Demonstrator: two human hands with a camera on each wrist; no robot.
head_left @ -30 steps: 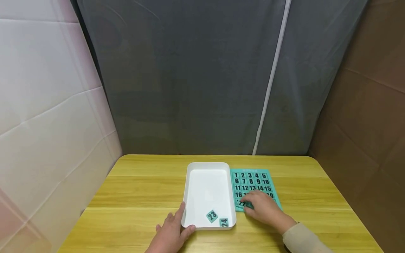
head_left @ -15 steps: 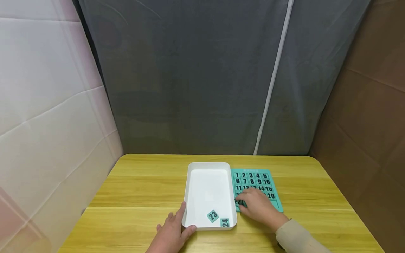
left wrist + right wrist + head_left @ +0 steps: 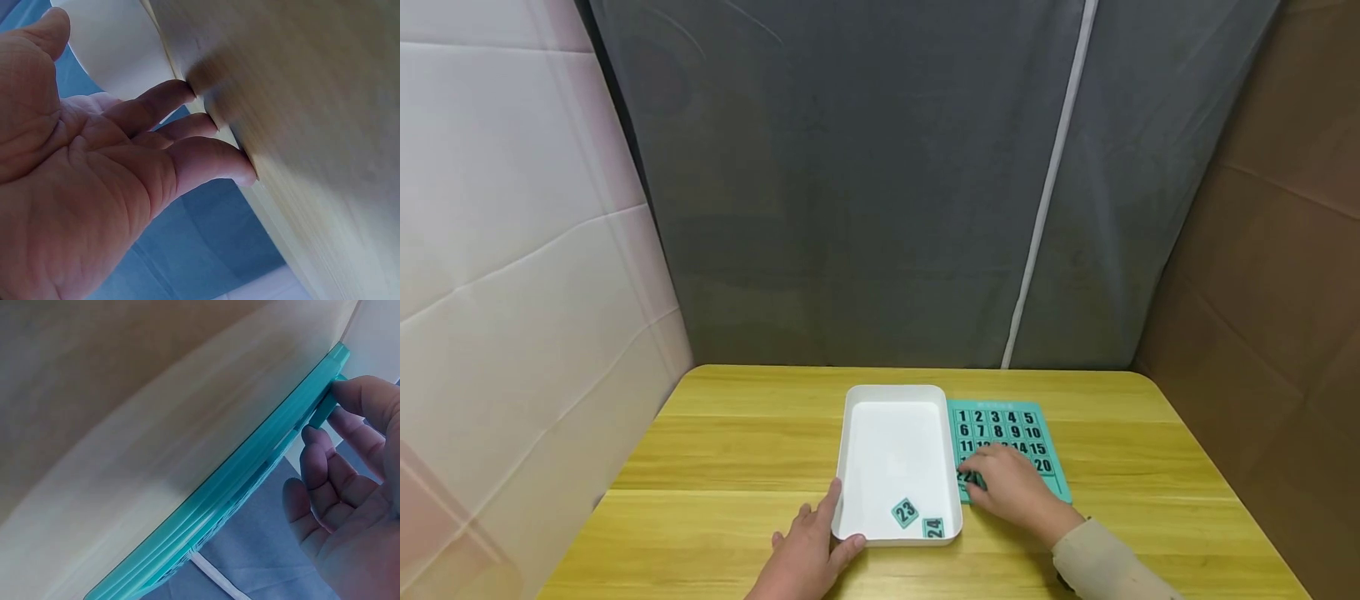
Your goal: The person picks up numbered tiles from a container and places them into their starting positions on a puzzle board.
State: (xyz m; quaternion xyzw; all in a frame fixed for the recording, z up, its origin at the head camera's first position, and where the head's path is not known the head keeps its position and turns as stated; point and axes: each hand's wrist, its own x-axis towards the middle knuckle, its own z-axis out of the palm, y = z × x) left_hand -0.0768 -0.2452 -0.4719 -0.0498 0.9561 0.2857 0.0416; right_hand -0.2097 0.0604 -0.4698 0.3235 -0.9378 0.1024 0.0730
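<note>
My right hand [image 3: 1015,492] is over the lower left part of a teal number board [image 3: 1049,433]. In the right wrist view its thumb and a finger pinch a small teal number tile [image 3: 323,411] at the board's edge. The hand covers much of the two lower rows. My left hand [image 3: 808,546] lies at the near left corner of a white tray [image 3: 895,450], thumb at the front rim and forefinger along the left side. Its other fingertips [image 3: 247,172] touch the table. Tile 23 [image 3: 905,512] and tile 24 [image 3: 933,527] lie inside the tray.
The tray stands directly left of the board on a wooden table [image 3: 745,433]. A grey curtain [image 3: 850,208] closes off the back, with a pale cloth wall [image 3: 512,208] on the left and a brown one [image 3: 1262,292] on the right.
My right hand has shifted slightly left over the board's lower rows, towards the tray, and then almost stopped. The left hand, tray and its two tiles stay in place.
</note>
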